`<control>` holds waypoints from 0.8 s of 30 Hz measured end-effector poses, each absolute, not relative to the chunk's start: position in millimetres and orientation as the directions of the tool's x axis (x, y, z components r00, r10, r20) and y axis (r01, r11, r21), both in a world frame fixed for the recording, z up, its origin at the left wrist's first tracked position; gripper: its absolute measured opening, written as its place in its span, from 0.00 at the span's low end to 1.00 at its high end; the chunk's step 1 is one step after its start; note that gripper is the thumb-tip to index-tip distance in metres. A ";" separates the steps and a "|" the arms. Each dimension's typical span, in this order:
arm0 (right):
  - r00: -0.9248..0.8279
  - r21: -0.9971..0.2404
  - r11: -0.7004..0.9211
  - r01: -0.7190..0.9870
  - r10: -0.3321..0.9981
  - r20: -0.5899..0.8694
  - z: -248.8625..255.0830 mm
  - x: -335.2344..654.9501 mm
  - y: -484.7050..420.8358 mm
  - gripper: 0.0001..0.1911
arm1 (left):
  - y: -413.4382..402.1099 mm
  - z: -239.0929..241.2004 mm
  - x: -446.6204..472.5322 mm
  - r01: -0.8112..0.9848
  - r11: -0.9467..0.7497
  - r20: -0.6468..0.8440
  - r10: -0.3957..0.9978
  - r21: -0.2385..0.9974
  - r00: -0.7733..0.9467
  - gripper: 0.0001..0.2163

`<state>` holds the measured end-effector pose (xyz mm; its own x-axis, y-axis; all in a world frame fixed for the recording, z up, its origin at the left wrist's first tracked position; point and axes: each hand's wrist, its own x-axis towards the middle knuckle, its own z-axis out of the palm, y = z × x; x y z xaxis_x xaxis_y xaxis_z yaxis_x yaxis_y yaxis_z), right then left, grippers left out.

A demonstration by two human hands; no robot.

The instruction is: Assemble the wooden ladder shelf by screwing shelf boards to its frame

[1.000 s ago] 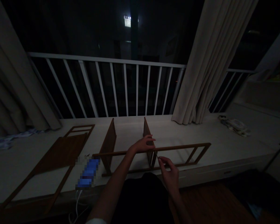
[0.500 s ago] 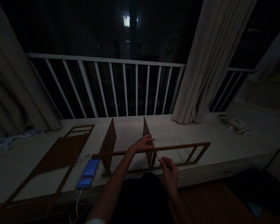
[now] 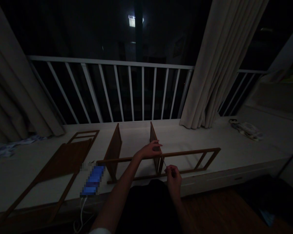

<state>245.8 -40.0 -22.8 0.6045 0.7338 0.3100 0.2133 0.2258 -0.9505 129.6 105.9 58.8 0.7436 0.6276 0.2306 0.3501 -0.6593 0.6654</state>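
Observation:
A brown wooden ladder-like side frame (image 3: 195, 152) lies along the front of a white platform (image 3: 210, 139), with two upright wooden panels (image 3: 114, 146) joined to it. My left hand (image 3: 150, 150) grips the top of the right-hand panel (image 3: 153, 134) where it meets the frame's rail. My right hand (image 3: 173, 174) pinches a thin metal tool (image 3: 163, 161), its tip set against that joint. The light is very dim.
A flat wooden panel and frame (image 3: 63, 161) lie at the left. A glowing blue phone (image 3: 93, 181) with a white cable sits by the platform edge. White railing (image 3: 127, 87) and curtains (image 3: 217, 61) stand behind. A pale bundle (image 3: 246, 129) lies at the right.
My right hand has turned and its fingers have curled in around the thin tool. My left hand and the wooden parts have stayed put.

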 end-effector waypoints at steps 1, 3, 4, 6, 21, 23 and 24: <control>0.601 -0.948 0.227 0.223 0.733 0.317 -23.8 244.4 -39.6 0.12 | 105.8 59.0 129.5 0.351 -0.660 0.231 0.628 0.665 0.743 0.22; 0.587 -0.940 0.227 0.254 0.737 0.337 -25.3 241.8 -39.4 0.12 | 105.8 58.9 129.5 0.357 -0.658 0.226 0.631 0.663 0.743 0.22; 0.577 -0.934 0.223 0.280 0.738 0.350 -25.9 240.8 -39.7 0.12 | 106.0 58.6 129.5 0.359 -0.658 0.225 0.631 0.662 0.742 0.22; 0.557 -0.914 0.216 0.343 0.737 0.383 -26.7 239.4 -40.8 0.12 | 106.2 57.9 129.6 0.358 -0.657 0.224 0.631 0.663 0.743 0.22; 0.414 -0.969 0.246 -0.001 0.882 0.224 -1.3 234.7 -42.0 0.16 | 105.1 58.4 129.1 0.354 -0.651 0.225 0.634 0.671 0.740 0.22; 0.393 -0.968 0.246 -0.055 0.896 0.205 1.6 236.1 -42.7 0.16 | 104.7 58.6 129.2 0.348 -0.658 0.234 0.630 0.668 0.741 0.22; 0.383 -0.966 0.246 -0.076 0.902 0.200 2.7 236.9 -43.2 0.16 | 104.5 58.8 129.2 0.349 -0.659 0.235 0.630 0.666 0.740 0.22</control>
